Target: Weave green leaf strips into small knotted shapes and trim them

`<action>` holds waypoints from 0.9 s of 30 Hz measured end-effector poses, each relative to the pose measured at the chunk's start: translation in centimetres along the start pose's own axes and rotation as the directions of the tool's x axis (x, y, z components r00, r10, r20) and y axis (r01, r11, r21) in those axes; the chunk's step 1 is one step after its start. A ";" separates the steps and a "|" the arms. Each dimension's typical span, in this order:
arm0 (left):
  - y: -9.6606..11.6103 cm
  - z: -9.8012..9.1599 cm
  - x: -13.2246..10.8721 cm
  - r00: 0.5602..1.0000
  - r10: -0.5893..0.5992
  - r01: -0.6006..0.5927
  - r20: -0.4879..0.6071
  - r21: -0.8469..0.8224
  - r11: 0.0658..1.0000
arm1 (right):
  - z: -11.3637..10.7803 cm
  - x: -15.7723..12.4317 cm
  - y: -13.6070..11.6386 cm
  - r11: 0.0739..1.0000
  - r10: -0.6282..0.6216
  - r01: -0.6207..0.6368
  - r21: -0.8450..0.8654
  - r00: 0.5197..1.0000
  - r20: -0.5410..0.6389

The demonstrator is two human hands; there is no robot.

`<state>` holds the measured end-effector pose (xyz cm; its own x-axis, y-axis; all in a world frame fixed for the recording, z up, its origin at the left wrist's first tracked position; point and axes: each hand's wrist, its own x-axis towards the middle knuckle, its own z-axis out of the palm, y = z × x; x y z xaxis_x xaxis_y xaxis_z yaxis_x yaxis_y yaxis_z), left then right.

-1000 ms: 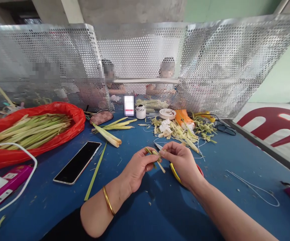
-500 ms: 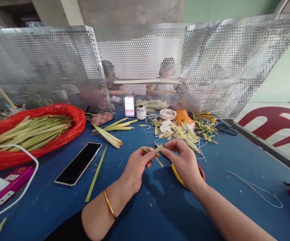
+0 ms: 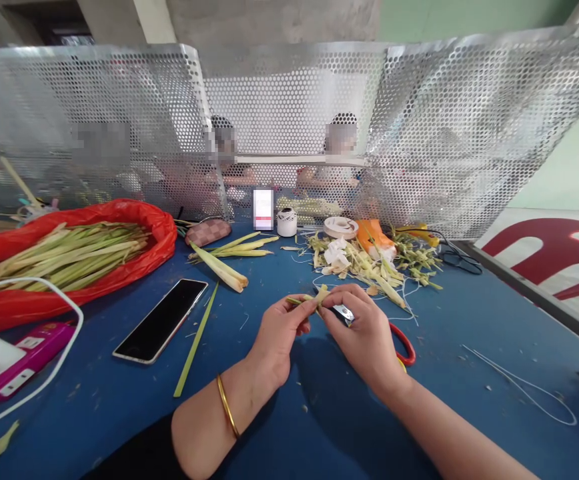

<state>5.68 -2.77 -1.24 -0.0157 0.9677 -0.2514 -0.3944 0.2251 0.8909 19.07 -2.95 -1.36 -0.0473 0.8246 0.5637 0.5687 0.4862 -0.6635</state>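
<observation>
Between the fingertips of both hands is a small folded piece of pale green leaf strip [image 3: 322,293]. My left hand [image 3: 275,337], with a gold bangle at the wrist, pinches it from the left. From the right, the thumb and fingers of my right hand [image 3: 362,337] close on the same piece; the fingertips hide part of it. Scissors [image 3: 404,345] with red and yellow handles lie on the blue table [image 3: 319,427] beneath my right hand, which covers much of them. A long green leaf strip [image 3: 197,341] lies left of my left hand.
At left are a red bag [image 3: 162,230] of leaves, a phone [image 3: 162,321] and a purple power strip [image 3: 27,363] with a white cable. Leaf scraps [image 3: 354,267], tape [image 3: 340,227] and a white jar [image 3: 286,223] stand farther back. People sit behind a perforated metal screen [image 3: 289,87].
The view has shifted slightly. My right fingers have curled closer round the leaf piece, and the loose end below it no longer shows. More of the scissors' blades and red handle is visible.
</observation>
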 end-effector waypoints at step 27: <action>0.1 0.0 -0.1 0.961 -0.087 0.101 0.262 -0.040 0.994 | -2.6 2.0 0.8 0.986 -0.155 0.126 0.107 0.929 0.335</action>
<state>5.61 -2.87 -1.16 0.2604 0.9400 -0.2204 -0.4304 0.3174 0.8450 21.56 -1.63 0.47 -0.4078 0.7877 0.4618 0.4666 0.6145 -0.6362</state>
